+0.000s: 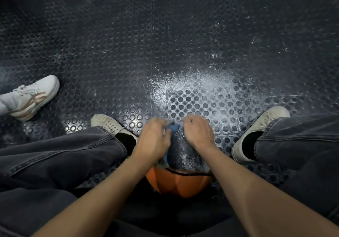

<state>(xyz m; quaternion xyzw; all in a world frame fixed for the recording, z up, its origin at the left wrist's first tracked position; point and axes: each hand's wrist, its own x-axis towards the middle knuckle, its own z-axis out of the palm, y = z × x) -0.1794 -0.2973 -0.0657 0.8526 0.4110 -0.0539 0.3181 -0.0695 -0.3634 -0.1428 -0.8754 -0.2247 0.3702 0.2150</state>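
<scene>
An orange basketball sits low between my legs, its upper part covered by a dark mesh-like bag with blue trim. My left hand grips the bag's top edge on the left, fingers curled into the blue fabric. My right hand grips the top edge on the right, fingers curled over it. Both hands sit close together above the ball. The bag's opening is hidden by my fingers.
The floor is dark studded rubber with a white dusty patch just ahead. My feet in pale shoes flank the ball. Another person's white sneaker stands at the left.
</scene>
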